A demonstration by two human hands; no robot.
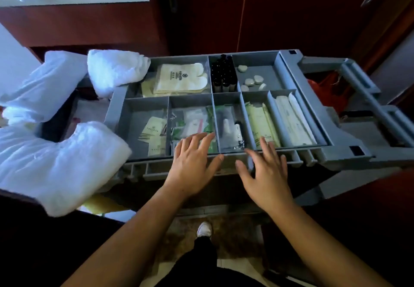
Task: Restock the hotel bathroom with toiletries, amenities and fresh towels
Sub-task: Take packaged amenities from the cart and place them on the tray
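A grey divided tray (289, 152) on top of a housekeeping cart holds amenities. Cream packets (181, 78) lie at the back left, dark small bottles (223, 73) at the back middle and round white soaps (253, 81) at the back right. The front compartments hold green and clear sachets (192, 123), a clear bag with small tubes (230, 127) and long wrapped items (293, 120). My left hand (192, 163) hovers with fingers spread over the sachet compartment's front edge. Beside it my right hand (266, 172), also spread, is at the tray's front rim. Neither holds anything.
Folded white towels (56, 159) are piled at the cart's left end, with another towel (114, 69) behind them. Dark wooden cabinet doors (201, 17) stand behind the cart. The cart handle (363, 89) sticks out on the right, with something red (324, 89) below it. My white shoe (204, 229) shows on the floor.
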